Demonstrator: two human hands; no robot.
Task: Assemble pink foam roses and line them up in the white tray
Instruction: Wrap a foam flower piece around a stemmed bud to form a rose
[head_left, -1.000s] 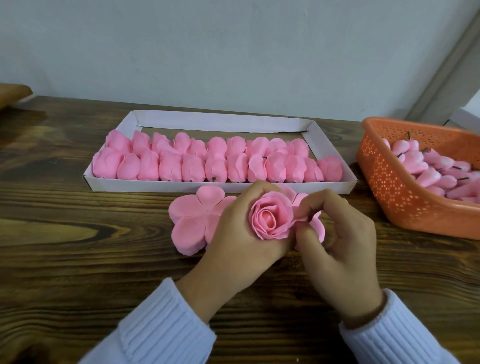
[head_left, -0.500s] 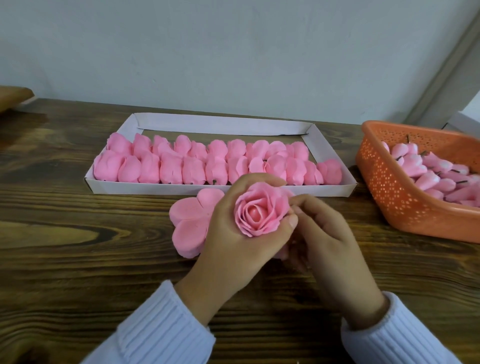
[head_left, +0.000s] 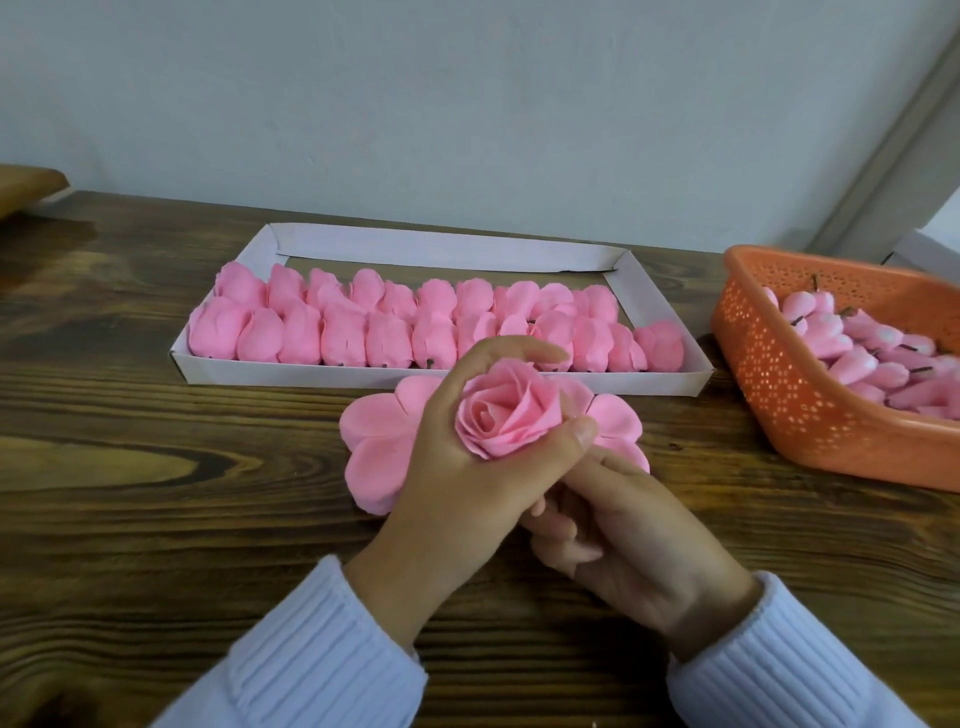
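Observation:
My left hand (head_left: 467, 467) is curled around a pink foam rose (head_left: 506, 410), its open bloom facing up at the camera. My right hand (head_left: 623, 530) sits just below and right of it, fingers tucked under the left hand at the rose's base; what they hold is hidden. Flat pink petal sheets (head_left: 379, 431) lie on the table under both hands. Behind them the white tray (head_left: 665, 379) holds two rows of finished pink roses (head_left: 343, 327) lying on their sides.
An orange perforated basket (head_left: 779, 374) with several pink rosebuds on short stems (head_left: 862, 353) stands at the right. The wooden table (head_left: 130, 493) runs to a pale wall. A brown object (head_left: 26, 184) sits at the far left edge.
My left hand has turned the rose up and closed round it. My right hand left the petals at the rose's side and moved down under the left hand.

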